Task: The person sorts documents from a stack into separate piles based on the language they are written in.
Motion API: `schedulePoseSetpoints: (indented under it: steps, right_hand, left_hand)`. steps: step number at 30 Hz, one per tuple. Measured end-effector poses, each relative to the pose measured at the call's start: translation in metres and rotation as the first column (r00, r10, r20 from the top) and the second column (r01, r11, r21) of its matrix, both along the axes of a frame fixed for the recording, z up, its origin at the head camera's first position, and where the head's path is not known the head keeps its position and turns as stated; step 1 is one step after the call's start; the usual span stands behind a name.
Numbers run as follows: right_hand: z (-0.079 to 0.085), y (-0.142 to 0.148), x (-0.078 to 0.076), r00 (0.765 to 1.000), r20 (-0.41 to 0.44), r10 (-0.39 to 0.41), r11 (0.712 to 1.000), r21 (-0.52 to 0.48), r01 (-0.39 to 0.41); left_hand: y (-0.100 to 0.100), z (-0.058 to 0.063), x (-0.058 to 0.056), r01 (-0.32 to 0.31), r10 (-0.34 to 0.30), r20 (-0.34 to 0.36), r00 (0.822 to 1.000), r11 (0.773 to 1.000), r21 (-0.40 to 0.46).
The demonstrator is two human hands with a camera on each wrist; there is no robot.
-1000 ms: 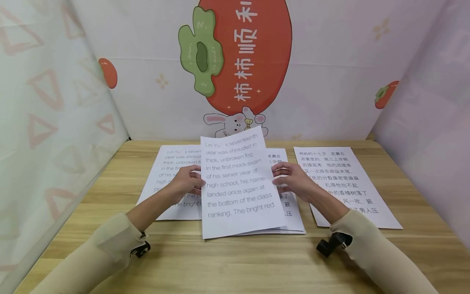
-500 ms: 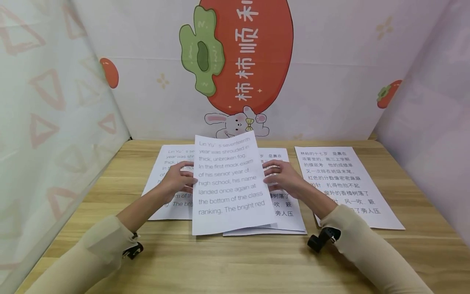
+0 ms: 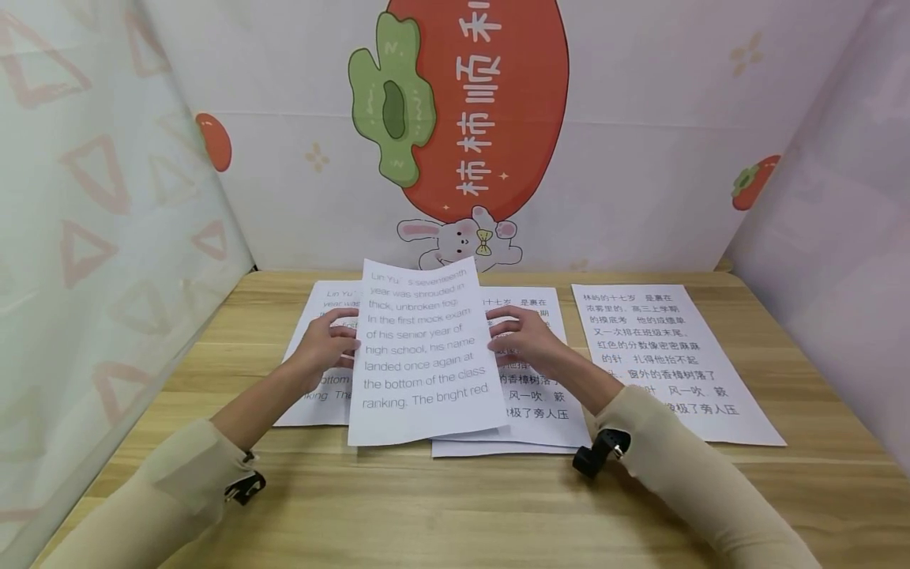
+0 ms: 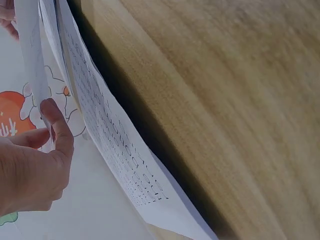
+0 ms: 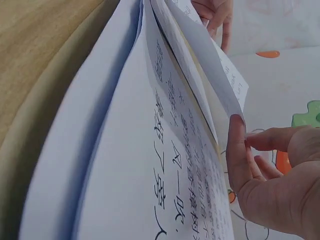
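Observation:
A sheet of paper (image 3: 424,356) printed with large English text is held up between my two hands, slightly bowed and raised over the other papers. My left hand (image 3: 321,348) pinches its left edge; in the left wrist view the thumb and fingers (image 4: 61,130) close on that edge. At the right edge, my right hand (image 3: 528,341) pinches the sheet the same way, the fingertips (image 5: 237,131) meeting on it in the right wrist view. Behind it lie an English-text paper (image 3: 306,407) on the left and Chinese-text papers (image 3: 543,431) in the middle, both partly hidden.
On the right of the wooden table (image 3: 455,514) lies another Chinese-text sheet (image 3: 661,348), its lower left corner covered by my right forearm. A printed cloth backdrop (image 3: 640,197) with a large persimmon rises behind the table, with cloth walls on both sides.
Both hands have carried the held English sheet leftward and a little lower. More of the middle Chinese papers shows, and the left English paper is more covered.

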State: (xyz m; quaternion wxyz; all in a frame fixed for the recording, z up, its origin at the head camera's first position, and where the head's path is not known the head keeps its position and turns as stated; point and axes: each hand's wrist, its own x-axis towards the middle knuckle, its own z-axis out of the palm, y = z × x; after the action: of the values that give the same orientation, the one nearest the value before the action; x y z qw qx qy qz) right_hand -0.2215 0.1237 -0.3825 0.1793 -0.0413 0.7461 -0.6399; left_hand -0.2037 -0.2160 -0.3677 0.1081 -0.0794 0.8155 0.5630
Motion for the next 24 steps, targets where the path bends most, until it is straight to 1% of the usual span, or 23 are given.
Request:
schedulePoseSetpoints:
  steps: [5,9,15,20,24]
  right_hand:
    - [-0.001,-0.014,-0.006,1.000,0.007,-0.024,1.000,0.006,0.024]
    - [-0.002,-0.023,-0.010,1.000,0.019,-0.024,1.000,-0.011,0.025]
    - [-0.005,-0.037,-0.015,0.999,0.037,-0.004,1.000,-0.020,0.005]
    - [-0.008,-0.051,-0.019,0.999,0.044,-0.006,0.999,-0.047,0.009]
    - [-0.008,-0.062,-0.021,0.999,0.040,-0.008,0.998,-0.055,0.011]
  left_hand:
    - [-0.005,0.001,0.000,-0.042,0.042,-0.018,0.999,0.999,-0.005]
    - [-0.009,0.002,0.000,-0.065,0.064,-0.030,0.997,0.998,-0.023]
    - [-0.016,0.004,-0.001,-0.081,0.080,-0.025,0.996,0.995,-0.049]
    - [-0.023,0.007,-0.002,-0.097,0.095,-0.034,0.995,0.992,-0.080]
    - [-0.032,0.007,-0.004,-0.119,0.116,-0.034,0.993,0.988,-0.100]
